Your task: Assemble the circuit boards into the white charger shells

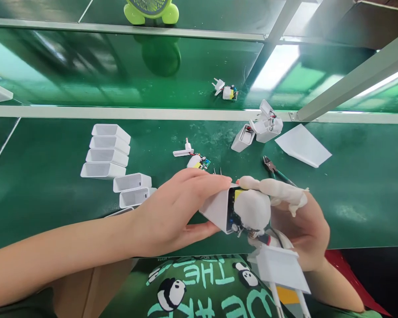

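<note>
My left hand (179, 207) grips a white plastic adapter housing (215, 210) between thumb and fingers, its mouth facing right. White finger cots cover fingertips of my right hand (305, 229), which is closed on a circuit board (234, 216) at that mouth. The board sits at least partly inside the housing; how deep is hidden. A rounded white piece (254, 210) covers much of the board, with some yellow beside it. Below my right hand, a white plug plate (281, 267) with two pins hangs close to my shirt, dark wire near it.
Empty white housings (108, 157) stand in a row at left, with more (132, 182) nearer. Ahead lie a loose board (200, 162), part-filled housings (267, 126), cutters (272, 168) and a white sheet (303, 145). Another plug board (230, 92) lies behind the metal rail (152, 112).
</note>
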Demonstrator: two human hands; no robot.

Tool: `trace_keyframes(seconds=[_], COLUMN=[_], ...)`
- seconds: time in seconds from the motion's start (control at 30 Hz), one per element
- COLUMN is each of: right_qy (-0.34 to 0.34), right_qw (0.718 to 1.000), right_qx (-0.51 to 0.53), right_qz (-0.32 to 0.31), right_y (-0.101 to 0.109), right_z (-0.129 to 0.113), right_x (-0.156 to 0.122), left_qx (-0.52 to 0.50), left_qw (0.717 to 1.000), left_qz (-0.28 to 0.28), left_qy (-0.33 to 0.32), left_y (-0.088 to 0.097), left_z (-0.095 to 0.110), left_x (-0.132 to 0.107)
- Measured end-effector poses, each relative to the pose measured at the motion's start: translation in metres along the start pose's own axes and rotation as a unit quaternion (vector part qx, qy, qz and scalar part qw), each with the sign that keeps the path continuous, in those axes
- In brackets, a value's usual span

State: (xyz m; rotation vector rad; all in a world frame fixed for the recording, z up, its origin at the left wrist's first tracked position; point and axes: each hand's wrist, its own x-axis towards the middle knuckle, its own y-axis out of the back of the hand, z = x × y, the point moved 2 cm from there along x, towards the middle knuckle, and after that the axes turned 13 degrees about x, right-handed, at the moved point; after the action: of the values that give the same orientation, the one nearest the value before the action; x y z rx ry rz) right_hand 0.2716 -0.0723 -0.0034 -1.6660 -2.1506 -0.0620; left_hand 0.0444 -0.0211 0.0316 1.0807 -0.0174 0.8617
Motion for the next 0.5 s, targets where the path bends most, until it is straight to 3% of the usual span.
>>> trace_keyframes(seconds=[0.23,0.4,0.5], right_qy=[-0.026,-0.035,-0.048], right_qw=[0.999,0.998,0.997], right_qx=[-0.020,-0.031,-0.037], right_qz=[-0.002,0.052,0.048], right_y=[-0.002,-0.006,-0.003], right_z=[-0.004,-0.001,0.000], right_x=[0.002,-0.001,-0.008], left_qx=[-0.002,-0.015,-0.012], left_qw=[0.999,0.999,0.999], left_qz=[-0.034,-0.039,-0.038], left_qy=[0.022,0.032,0.034], left_y=[0.001,0.001,0.002], left_z=[-0.001,-0.001,-0.004], left_x=[0.001,0.000,0.000])
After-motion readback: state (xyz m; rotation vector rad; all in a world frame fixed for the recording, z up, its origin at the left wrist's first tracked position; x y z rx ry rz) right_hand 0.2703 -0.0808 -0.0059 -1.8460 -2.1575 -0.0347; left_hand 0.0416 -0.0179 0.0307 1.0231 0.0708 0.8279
